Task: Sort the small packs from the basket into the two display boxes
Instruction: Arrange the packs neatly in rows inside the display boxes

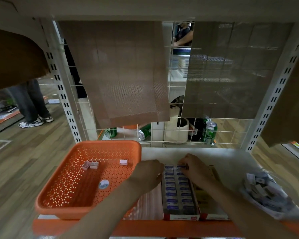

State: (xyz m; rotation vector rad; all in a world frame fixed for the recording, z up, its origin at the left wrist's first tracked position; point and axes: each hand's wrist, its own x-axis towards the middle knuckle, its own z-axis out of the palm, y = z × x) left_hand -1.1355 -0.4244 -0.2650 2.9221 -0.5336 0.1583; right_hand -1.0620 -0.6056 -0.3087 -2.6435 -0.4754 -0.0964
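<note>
Right hand (195, 168): fingertips (183, 164) curled onto and pinching one blue-labelled pack (182, 167), at the far end of the right row in the display box (181, 217).
Left hand (148, 173): fingers bent down at that box's far left corner; any hold cannot be told.
Box contents: two rows of blue packs, print too blurred to read.
Second display box (214, 216): just right, mostly under the forearm.
Orange basket (62, 209): to the left; three small packs (123, 162) near its far end; round sticker (103, 184), illegible.
</note>
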